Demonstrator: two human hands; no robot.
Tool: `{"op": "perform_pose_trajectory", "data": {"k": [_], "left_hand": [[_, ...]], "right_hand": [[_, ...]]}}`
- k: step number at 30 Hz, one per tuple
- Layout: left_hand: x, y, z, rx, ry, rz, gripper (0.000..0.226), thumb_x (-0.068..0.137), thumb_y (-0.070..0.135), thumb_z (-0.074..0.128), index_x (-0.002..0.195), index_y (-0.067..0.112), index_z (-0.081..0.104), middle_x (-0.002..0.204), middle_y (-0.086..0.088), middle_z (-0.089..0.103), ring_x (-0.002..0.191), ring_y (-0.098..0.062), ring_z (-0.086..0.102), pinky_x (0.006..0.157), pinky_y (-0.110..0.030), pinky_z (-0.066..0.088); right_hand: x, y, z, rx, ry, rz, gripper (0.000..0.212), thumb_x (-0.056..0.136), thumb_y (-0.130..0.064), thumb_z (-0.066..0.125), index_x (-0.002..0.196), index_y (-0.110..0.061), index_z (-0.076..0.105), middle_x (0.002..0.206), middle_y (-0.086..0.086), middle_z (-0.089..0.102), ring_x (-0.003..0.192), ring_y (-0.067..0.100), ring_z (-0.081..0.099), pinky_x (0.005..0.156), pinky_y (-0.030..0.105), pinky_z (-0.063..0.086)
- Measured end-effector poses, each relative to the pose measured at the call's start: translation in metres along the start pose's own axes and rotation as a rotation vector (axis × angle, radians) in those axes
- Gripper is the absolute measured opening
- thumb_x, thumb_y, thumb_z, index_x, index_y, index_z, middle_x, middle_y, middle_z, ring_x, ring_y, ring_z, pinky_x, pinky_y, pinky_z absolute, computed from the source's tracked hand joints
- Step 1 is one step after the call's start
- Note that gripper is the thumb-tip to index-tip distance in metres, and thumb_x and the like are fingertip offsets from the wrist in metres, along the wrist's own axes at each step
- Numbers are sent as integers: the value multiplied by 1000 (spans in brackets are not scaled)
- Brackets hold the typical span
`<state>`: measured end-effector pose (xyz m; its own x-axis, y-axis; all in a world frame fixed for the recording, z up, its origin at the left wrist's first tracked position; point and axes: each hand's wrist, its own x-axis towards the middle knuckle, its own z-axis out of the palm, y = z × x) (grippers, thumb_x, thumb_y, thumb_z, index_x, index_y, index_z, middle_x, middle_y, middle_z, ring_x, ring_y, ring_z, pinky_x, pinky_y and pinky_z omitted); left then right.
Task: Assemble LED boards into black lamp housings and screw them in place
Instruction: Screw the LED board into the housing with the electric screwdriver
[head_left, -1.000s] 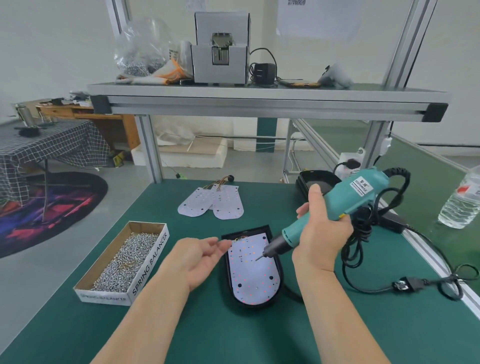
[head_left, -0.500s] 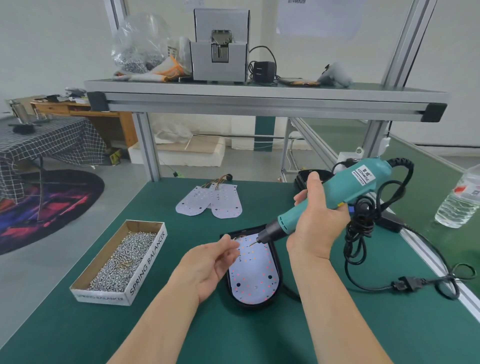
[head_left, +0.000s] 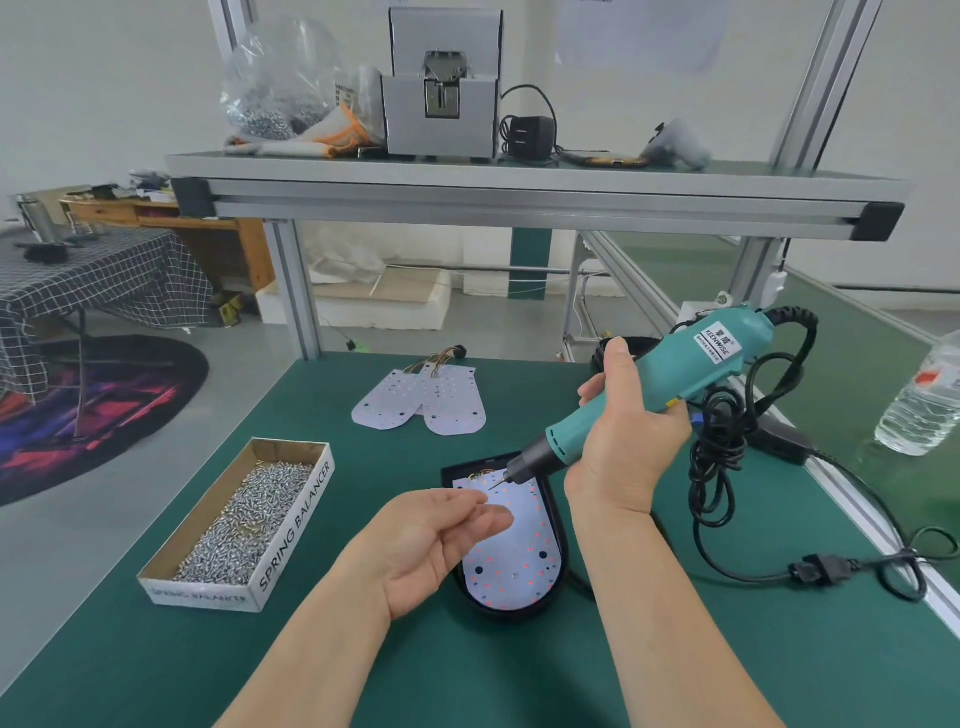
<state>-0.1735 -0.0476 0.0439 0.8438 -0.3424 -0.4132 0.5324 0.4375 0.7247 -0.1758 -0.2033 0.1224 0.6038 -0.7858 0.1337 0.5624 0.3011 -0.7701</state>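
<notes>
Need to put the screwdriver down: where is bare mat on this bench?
Bare mat lies between the screw box and the spare LED boards, and at the front right, below the cord plug. Crowded: the coiled cord beside the lamp housing.

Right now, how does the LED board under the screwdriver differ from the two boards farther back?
The near LED board sits in a black housing; the far boards lie bare on the mat. The screwdriver bit points at the near board; the far boards overlap, untouched. All are white and round-ended.

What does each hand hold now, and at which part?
The right hand grips the teal electric screwdriver around its middle. Whether the left hand pinches anything cannot be told.
</notes>
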Motion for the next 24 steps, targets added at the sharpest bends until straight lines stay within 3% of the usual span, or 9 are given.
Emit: {"op": "perform_pose_trajectory", "data": {"k": [3,6,8,11,16,24], "left_hand": [[-2,-1,4,-24,51,-30,18,79,14,75,77,-2,67,65,-12,66,50,-13,66,42,-15,51],[-2,-3,5,-140,77,-104,25,67,24,79,76,6,64,56,0,50,36,-4,44,30,-13,34],[-2,-5,7,-271,78,-141,28,65,19,80,81,3,65,58,-1,52,37,-4,45,30,-12,34],[-2,-6,9,-383,59,-147,28,65,7,78,88,-5,69,67,-10,64,45,-10,60,38,-14,48],[-1,-7,4,-344,-24,-112,18,68,-7,68,83,-12,76,83,-21,72,66,-20,74,51,-20,58],[-1,-9,6,-353,-43,-117,17,66,-9,67,80,-11,77,83,-22,72,67,-23,74,51,-21,59]], "right_hand": [[-2,-1,1,2,-15,1,26,84,-25,75,75,-19,52,54,0,57,52,14,51,54,24,45],[-3,-1,2,7,-30,2,25,78,-30,75,73,-21,53,54,0,57,52,14,51,53,23,45],[-4,0,3,11,-41,1,25,78,-30,75,72,-20,53,54,1,56,51,14,51,52,23,45],[-5,3,3,6,-52,-3,24,78,-30,76,73,-20,55,55,1,57,52,15,52,52,23,46],[-5,5,4,2,-48,-23,23,79,-28,76,72,-21,55,54,1,57,52,15,53,53,25,46],[-4,6,1,7,-42,-19,22,78,-28,76,75,-19,56,53,0,57,51,14,54,52,24,46]]}}
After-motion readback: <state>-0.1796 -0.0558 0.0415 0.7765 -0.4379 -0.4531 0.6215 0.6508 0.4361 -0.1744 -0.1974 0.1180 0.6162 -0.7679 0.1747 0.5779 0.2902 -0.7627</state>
